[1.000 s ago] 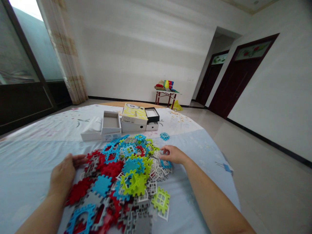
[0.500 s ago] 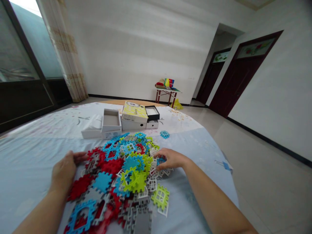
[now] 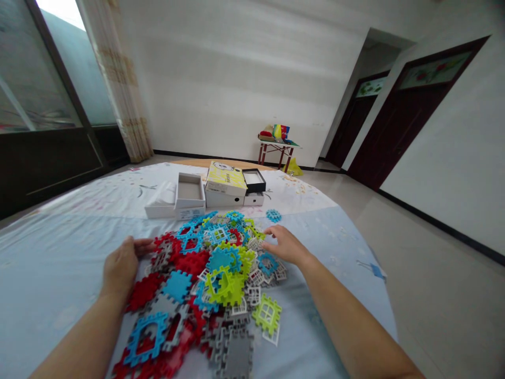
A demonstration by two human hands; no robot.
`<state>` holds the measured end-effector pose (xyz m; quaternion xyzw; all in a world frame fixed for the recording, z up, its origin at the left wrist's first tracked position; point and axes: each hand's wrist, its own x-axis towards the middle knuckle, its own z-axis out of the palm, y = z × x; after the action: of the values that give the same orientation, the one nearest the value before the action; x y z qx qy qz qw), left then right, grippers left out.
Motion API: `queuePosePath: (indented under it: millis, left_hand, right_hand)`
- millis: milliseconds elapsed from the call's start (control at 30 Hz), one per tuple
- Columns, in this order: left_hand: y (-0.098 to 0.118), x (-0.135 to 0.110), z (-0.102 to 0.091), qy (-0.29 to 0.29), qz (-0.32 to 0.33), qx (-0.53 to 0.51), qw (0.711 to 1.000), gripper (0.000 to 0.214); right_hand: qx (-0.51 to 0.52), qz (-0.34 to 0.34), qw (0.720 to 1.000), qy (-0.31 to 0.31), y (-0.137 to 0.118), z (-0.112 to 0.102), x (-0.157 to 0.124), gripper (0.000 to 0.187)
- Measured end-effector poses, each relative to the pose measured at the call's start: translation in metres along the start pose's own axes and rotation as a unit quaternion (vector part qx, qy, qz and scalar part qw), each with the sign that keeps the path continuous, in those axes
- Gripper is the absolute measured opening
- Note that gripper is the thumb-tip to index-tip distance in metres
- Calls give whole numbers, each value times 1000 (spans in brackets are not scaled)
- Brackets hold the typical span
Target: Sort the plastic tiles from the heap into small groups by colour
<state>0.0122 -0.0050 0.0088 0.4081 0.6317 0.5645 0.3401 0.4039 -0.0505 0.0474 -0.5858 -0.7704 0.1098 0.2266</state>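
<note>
A heap of flat interlocking plastic tiles (image 3: pixel 205 273) in red, blue, lime green, grey and white lies on a pale blue sheet (image 3: pixel 59 263). My left hand (image 3: pixel 123 266) rests at the heap's left edge, fingers stretched toward red tiles, holding nothing. My right hand (image 3: pixel 287 245) hovers at the heap's right edge, fingers spread flat just above white and blue tiles (image 3: pixel 268 263). One blue tile (image 3: pixel 273 215) lies apart beyond the heap.
Behind the heap stand an open white box (image 3: pixel 189 190), a yellow-lidded box (image 3: pixel 226 181) and a small black-lined box (image 3: pixel 254 184). Bare floor drops off to the right. A small red-legged table (image 3: pixel 276 149) with coloured things stands by the far wall.
My right hand has lifted off the blue tile it was touching and moved slightly away, fingers now spread. My left hand stays at the heap's left edge. The camera shifted a little.
</note>
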Motion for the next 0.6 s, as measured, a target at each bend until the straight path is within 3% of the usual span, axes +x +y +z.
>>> queuePosePath:
  millis: [67,200,267,433,600]
  left_hand:
    - [-3,3,-1,2,5,-1,1000,39]
    - [-8,7,-1,-3,8,12,1000,41]
    - [-7,6,-1,-5,11,13,1000,42]
    - [-6,5,-1,-7,6,6,1000,40]
    - [-9,8,-1,-6,12,-3,1000,40]
  right_hand:
    - [-8,38,999,-13,7,-5,0,32]
    - [-5,55,985,-162,7,-15,-8,48]
    - [-31,45,979,-198,1,-15,-12,54]
    - [-84,23,981,-175,-3,-8,-11,47]
    - [-87,64,988,-112,17,-8,-6,39]
